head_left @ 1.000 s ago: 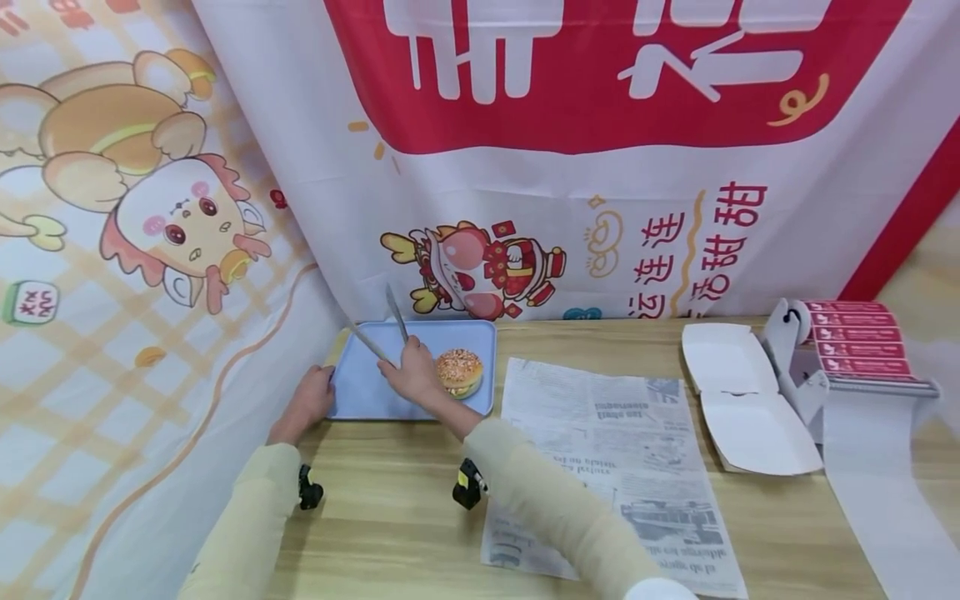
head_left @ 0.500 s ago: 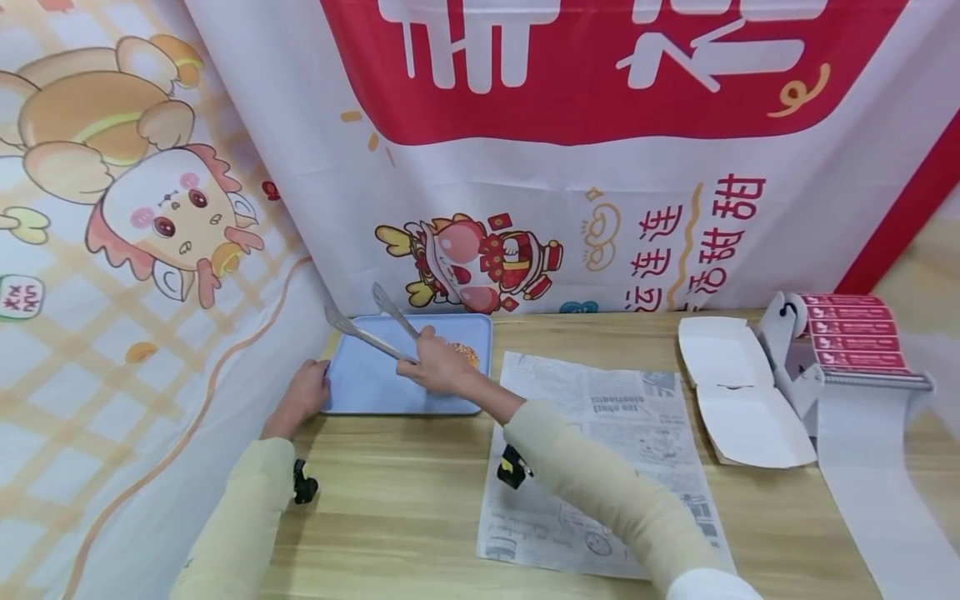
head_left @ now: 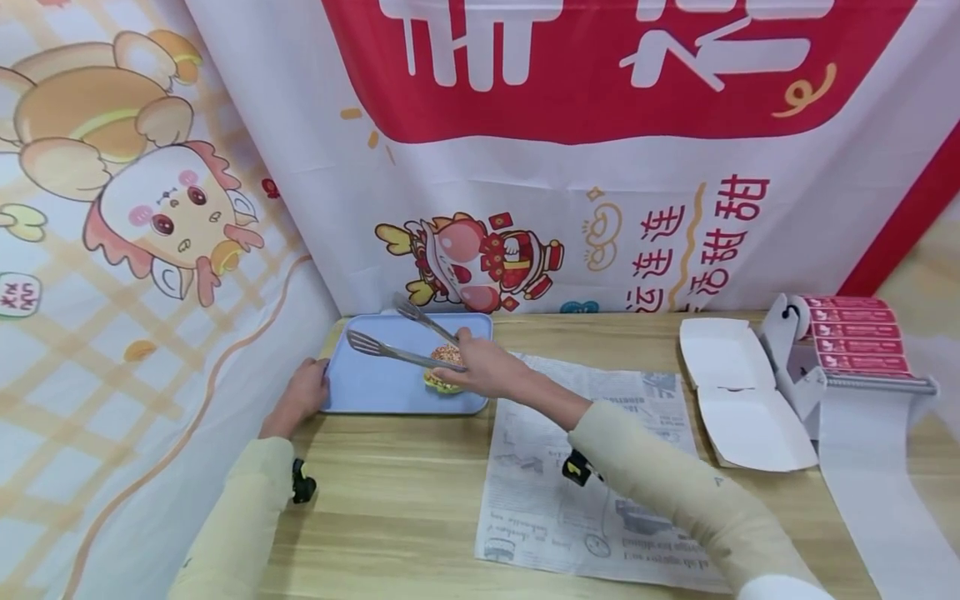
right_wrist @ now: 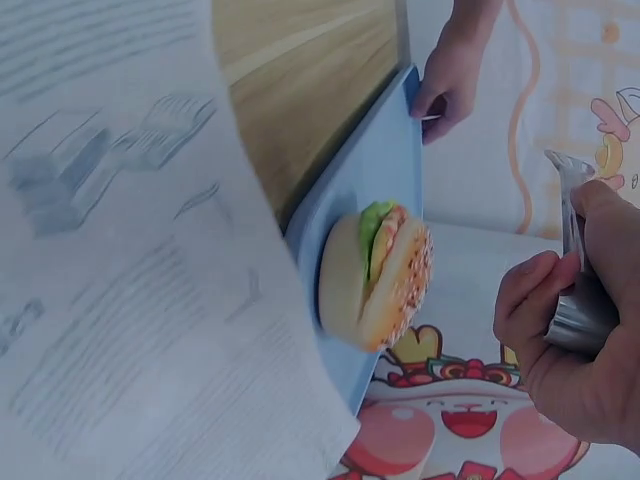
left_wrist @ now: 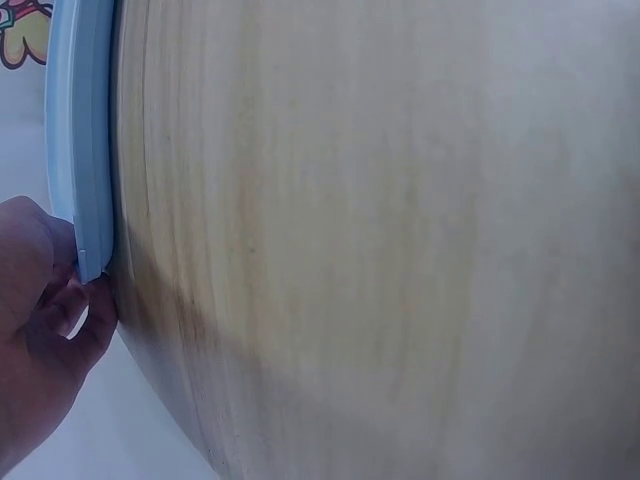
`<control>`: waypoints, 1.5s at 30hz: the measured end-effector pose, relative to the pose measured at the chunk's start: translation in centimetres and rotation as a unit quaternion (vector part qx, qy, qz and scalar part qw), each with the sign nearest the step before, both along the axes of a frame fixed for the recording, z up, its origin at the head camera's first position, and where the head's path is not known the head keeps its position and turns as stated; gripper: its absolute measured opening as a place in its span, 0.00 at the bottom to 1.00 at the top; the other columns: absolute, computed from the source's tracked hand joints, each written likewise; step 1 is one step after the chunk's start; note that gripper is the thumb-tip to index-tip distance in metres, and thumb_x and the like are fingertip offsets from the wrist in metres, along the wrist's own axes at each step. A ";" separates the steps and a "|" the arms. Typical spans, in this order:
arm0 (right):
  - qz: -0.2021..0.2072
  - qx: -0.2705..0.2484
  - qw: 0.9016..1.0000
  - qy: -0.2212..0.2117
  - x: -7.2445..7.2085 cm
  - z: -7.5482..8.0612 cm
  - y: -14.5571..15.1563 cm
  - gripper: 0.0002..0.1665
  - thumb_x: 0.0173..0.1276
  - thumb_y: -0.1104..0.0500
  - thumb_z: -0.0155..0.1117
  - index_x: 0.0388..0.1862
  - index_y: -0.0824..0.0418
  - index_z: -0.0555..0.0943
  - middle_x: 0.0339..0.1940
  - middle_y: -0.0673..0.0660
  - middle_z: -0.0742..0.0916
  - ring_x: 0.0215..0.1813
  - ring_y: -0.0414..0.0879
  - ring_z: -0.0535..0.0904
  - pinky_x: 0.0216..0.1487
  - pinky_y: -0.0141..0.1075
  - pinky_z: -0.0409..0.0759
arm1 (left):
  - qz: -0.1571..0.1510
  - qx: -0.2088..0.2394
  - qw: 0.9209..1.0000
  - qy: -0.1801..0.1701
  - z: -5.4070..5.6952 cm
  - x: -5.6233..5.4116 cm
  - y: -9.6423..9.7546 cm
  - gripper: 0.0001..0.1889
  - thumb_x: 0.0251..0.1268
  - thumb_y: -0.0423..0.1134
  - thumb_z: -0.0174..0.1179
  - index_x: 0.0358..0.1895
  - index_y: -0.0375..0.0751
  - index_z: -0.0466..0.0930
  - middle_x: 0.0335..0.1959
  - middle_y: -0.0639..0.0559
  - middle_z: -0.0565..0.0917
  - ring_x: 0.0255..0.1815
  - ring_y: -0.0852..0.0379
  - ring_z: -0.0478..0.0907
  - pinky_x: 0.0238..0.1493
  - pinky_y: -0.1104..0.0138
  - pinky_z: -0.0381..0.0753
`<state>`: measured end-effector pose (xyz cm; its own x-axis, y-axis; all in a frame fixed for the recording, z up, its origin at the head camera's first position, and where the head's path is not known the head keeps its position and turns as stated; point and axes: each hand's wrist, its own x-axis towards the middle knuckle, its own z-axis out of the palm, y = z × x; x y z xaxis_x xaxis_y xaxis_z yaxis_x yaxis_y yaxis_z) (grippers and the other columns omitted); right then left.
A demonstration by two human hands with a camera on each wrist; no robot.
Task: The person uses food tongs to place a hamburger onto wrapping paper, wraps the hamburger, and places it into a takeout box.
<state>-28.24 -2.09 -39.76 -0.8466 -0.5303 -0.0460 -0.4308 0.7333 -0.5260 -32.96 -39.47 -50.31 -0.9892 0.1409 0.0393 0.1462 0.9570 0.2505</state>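
- Head view: From above the wooden table (head_left: 390,517), the widest of the three angles looks forward and down, taking in the left hand (head_left: 304,390), the right hand (head_left: 491,367) and the printed backdrop (head_left: 322,142) beyond.
- Left wrist view: Close over the wooden table and turned sideways, the camera catches the left hand and the blue tray (left_wrist: 82,140) at frame left; the hazy right side is probably more wood.
- Right wrist view: Also sideways, it looks across a nearby newspaper (right_wrist: 130,300) toward the burger (right_wrist: 375,280), the right hand and tongs (right_wrist: 585,310) close at frame right.
- Shared ground: All three views include the left hand and the blue tray; head and right wrist share the burger.
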 end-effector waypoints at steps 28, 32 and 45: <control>-0.024 0.064 0.998 0.001 1.5 -3.7 7.9 0.42 0.72 0.35 0.57 0.68 0.65 0.64 0.24 0.54 0.80 0.21 0.42 0.75 0.20 0.32 0.72 | 0.019 -0.003 0.999 -0.051 0.1 0.0 0.3 0.24 0.74 0.28 0.41 0.67 0.12 0.58 0.57 0.17 0.69 0.60 0.27 0.70 0.65 0.41 0.70; -0.030 0.077 0.997 -0.015 1.6 -4.2 8.3 0.41 0.72 0.35 0.57 0.68 0.65 0.64 0.25 0.53 0.81 0.23 0.41 0.77 0.21 0.32 0.74 | 0.018 -0.002 0.999 -0.050 0.1 0.0 0.4 0.24 0.74 0.28 0.40 0.67 0.11 0.58 0.56 0.17 0.69 0.60 0.27 0.70 0.65 0.41 0.70; -0.042 0.103 0.992 -0.059 1.1 -5.9 8.1 0.52 0.72 0.34 0.56 0.77 0.68 0.54 0.30 0.55 0.81 0.26 0.44 0.77 0.23 0.34 0.74 | 0.022 -0.006 0.998 -0.051 -0.1 0.0 0.4 0.24 0.75 0.28 0.39 0.68 0.13 0.58 0.57 0.17 0.68 0.60 0.27 0.70 0.65 0.41 0.70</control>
<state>-27.10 5.97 -45.69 -0.8701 -0.4267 -0.2466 -0.3079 0.8613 -0.4041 -32.98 -39.02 -50.43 -0.9933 0.0971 -0.0631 0.0784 0.9649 0.2508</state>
